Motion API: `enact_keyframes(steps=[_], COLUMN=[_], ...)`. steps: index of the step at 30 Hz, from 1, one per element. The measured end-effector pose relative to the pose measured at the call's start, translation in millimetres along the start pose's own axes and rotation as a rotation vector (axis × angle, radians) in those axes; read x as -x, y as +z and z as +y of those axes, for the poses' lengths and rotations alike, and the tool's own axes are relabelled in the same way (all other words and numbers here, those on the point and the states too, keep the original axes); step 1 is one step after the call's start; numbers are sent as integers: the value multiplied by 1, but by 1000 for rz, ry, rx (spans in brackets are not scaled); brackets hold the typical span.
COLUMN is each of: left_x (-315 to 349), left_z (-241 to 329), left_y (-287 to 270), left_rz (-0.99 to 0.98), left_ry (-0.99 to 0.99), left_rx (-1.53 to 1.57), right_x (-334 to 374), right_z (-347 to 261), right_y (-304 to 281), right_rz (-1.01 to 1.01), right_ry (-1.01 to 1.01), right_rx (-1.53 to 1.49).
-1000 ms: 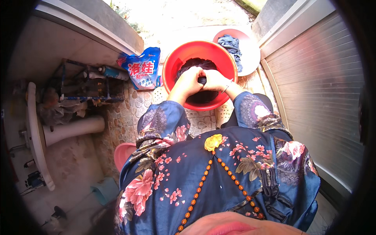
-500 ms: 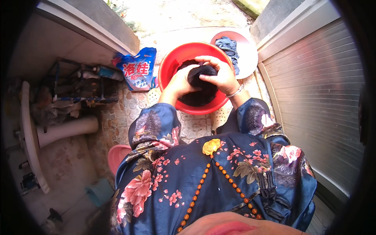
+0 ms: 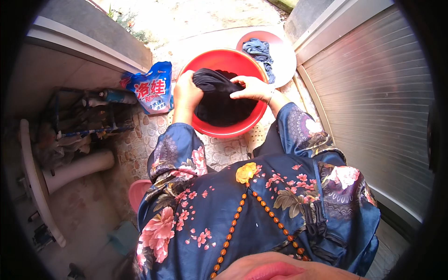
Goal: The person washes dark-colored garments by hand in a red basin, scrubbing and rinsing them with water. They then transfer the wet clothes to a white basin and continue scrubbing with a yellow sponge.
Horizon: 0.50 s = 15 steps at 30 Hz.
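Observation:
A red plastic basin (image 3: 219, 133) stands on the floor in front of me with a black garment (image 3: 221, 107) in it. Its exact kind does not show. At the basin's left side my left hand (image 3: 188, 92) grips a bunched, raised part of the dark cloth. Over the right side, my right hand (image 3: 253, 89) pinches another part of it between thumb and fingers. The cloth stretches between both hands, and its lower part lies down in the basin. Any water beneath it is hidden.
Behind the basin at the right, a pale pink-rimmed basin (image 3: 285, 56) holds blue wet-looking clothing (image 3: 259, 53). A blue detergent bag (image 3: 151, 88) stands at the left by the doorframe. Further left are a rack (image 3: 93, 133) and a white pedestal sink (image 3: 79, 171). A ribbed metal door (image 3: 368, 98) borders the right.
My hands have moved apart from being close together around the bunched black garment. The left has gone to the basin's left rim, drawing cloth up with it. The whole view has shifted slightly.

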State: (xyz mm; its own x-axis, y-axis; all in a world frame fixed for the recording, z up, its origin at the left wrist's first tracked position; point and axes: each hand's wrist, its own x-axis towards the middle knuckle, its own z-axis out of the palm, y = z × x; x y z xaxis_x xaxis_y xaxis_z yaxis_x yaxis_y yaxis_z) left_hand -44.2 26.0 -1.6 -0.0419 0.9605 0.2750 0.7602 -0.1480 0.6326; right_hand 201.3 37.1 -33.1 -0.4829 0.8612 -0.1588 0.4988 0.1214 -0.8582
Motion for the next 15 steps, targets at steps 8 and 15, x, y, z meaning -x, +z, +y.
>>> enact_keyframes(steps=[8,15], left_x=[7,8], left_z=[16,18], left_y=[14,11], left_rz=[-6,-130], left_ry=[206,174], left_rx=[169,219], right_x=[-12,9], right_z=[-6,-34], right_y=[42,25], right_rz=[393,63], right_ry=[-315,-112], right_rx=[-54,-457])
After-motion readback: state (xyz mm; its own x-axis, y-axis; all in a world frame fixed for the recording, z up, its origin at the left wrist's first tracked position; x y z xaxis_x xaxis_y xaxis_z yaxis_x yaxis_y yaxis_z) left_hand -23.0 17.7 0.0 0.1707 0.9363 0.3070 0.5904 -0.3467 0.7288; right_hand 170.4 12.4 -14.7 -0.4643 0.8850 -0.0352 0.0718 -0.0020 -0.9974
